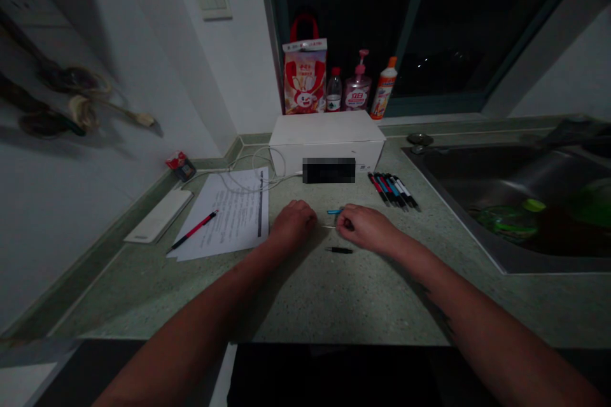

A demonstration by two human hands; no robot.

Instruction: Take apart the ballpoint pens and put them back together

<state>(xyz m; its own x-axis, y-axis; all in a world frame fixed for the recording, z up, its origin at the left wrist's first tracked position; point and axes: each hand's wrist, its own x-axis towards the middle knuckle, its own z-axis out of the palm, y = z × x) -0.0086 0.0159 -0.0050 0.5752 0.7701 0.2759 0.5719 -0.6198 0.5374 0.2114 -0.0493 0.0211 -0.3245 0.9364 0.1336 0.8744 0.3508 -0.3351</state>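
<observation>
My left hand [293, 224] rests low over the counter with its fingers curled in; what they hold, if anything, is hidden. Opposite it, my right hand [366, 226] is closed, and a thin pale pen refill [328, 226] sticks out from its fingers toward the left hand. A blue pen barrel [334, 212] lies just beyond the right hand, partly covered by it. Closer to me, a short black pen part [340, 250] lies on the counter, apart from both hands.
Several pens [394, 192] lie in a row at right, before a white box [327, 133]. Left are printed sheets [233, 210] with a red-and-black pen [195, 229], a white power strip [160, 215] and a cable. A sink [453, 216] borders the right. Bottles [357, 90] stand behind.
</observation>
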